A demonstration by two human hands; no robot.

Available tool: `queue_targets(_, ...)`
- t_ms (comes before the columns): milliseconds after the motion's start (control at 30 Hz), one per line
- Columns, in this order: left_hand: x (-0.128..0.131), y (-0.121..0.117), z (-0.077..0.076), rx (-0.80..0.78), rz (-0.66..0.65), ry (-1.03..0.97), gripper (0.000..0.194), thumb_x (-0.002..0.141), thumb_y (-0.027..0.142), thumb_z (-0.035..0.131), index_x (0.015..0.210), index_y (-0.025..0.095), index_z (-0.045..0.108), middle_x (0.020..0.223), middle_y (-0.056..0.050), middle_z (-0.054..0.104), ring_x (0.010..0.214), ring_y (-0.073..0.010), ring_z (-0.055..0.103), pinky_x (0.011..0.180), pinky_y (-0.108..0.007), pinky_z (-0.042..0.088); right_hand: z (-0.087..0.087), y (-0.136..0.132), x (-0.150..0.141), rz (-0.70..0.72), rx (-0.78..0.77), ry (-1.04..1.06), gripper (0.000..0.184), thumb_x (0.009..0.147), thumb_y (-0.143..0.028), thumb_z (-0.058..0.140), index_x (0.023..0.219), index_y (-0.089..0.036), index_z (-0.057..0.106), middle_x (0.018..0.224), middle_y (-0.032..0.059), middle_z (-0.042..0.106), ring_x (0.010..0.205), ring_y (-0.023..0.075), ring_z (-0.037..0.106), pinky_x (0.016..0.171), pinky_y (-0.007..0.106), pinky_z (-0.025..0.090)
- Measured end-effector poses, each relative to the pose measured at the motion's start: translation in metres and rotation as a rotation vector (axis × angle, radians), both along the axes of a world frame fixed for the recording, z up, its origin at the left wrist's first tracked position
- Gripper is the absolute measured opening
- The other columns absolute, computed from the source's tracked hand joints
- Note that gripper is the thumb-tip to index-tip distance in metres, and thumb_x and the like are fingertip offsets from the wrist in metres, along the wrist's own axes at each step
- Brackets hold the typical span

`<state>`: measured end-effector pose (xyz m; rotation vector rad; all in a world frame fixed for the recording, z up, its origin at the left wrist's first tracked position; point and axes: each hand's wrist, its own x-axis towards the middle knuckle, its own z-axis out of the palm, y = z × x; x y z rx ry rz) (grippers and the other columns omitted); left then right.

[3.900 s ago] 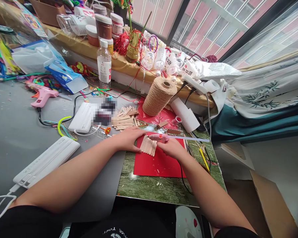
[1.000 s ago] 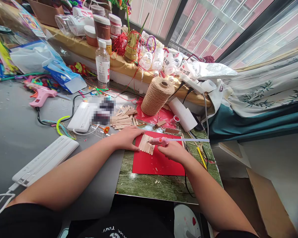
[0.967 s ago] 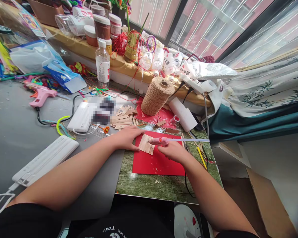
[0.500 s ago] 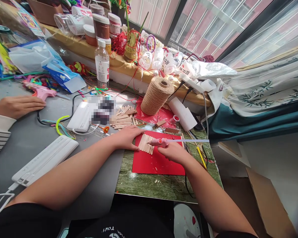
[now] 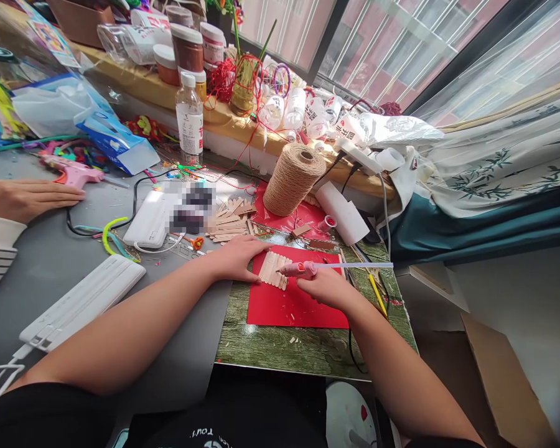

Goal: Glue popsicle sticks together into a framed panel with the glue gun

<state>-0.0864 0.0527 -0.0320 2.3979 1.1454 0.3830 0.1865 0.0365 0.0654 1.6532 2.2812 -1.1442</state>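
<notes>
Several craft sticks lie side by side as a small panel (image 5: 271, 269) on a red sheet (image 5: 289, 311). My left hand (image 5: 237, 256) rests at the panel's left edge, thumb and fingers spread apart, by the sheet's left border. Wrapped round a pink hot glue gun (image 5: 304, 269) is my right hand (image 5: 325, 289). The gun's nozzle points left, at or just above the right part of the panel; contact cannot be made out. A long translucent glue stick (image 5: 354, 265) juts from its back to the right.
Loose craft sticks (image 5: 231, 221) lie beyond my left hand. A twine spool (image 5: 293, 180) stands on another red sheet behind. Power banks (image 5: 84, 302) and cables lie left. Another person's hand (image 5: 32, 198) rests near a second pink glue gun (image 5: 72, 173). A bottle (image 5: 189, 121) stands behind.
The view has shifted very slightly. Both my hands, the glue gun and the stick panel keep almost the same places.
</notes>
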Motion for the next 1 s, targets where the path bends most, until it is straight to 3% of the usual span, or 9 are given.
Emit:
queue_targets(200,0.000,-0.002,0.004,-0.008,0.005,-0.002,0.095,0.077,0.061,0.076,0.157,0.026,0.039,0.150,-0.010,0.058,0.135,-0.0324,0.050,0.112,-0.040,0.036,-0.001,-0.001,0.005,0.010,0.007,0.010,0.055,0.087,-0.020,0.053,0.137,-0.036,0.070,0.101,-0.0009,0.079,0.061,0.0111,0.058,0.059,0.022,0.047)
queue_targets(433,0.001,-0.001,0.003,0.004,-0.001,0.004,0.095,0.078,0.062,0.075,0.157,0.026,0.039,0.152,-0.010,0.056,0.134,-0.0313,0.050,0.112,-0.040,0.036,-0.003,-0.005,0.005,-0.009,-0.024,-0.005,0.056,0.085,-0.018,0.054,0.137,-0.034,0.071,0.088,-0.0009,0.078,0.059,0.0117,0.057,0.059,0.022,0.045)
queue_targets(700,0.001,-0.002,0.005,0.006,0.002,-0.018,0.096,0.076,0.063,0.076,0.157,0.024,0.040,0.152,-0.010,0.056,0.136,-0.0326,0.050,0.113,-0.041,0.036,-0.003,-0.007,0.009,-0.010,-0.019,0.013,0.055,0.084,-0.019,0.053,0.132,-0.037,0.073,0.105,-0.0022,0.079,0.060,0.0106,0.058,0.058,0.022,0.046)
queue_targets(1000,0.001,-0.002,0.004,0.004,0.010,-0.008,0.095,0.076,0.062,0.076,0.156,0.024,0.041,0.150,-0.012,0.058,0.134,-0.0337,0.051,0.112,-0.042,0.037,-0.003,-0.008,0.012,-0.019,-0.053,-0.032,0.059,0.085,-0.019,0.055,0.140,-0.033,0.069,0.085,-0.0006,0.079,0.051,0.0107,0.054,0.053,0.023,0.044)
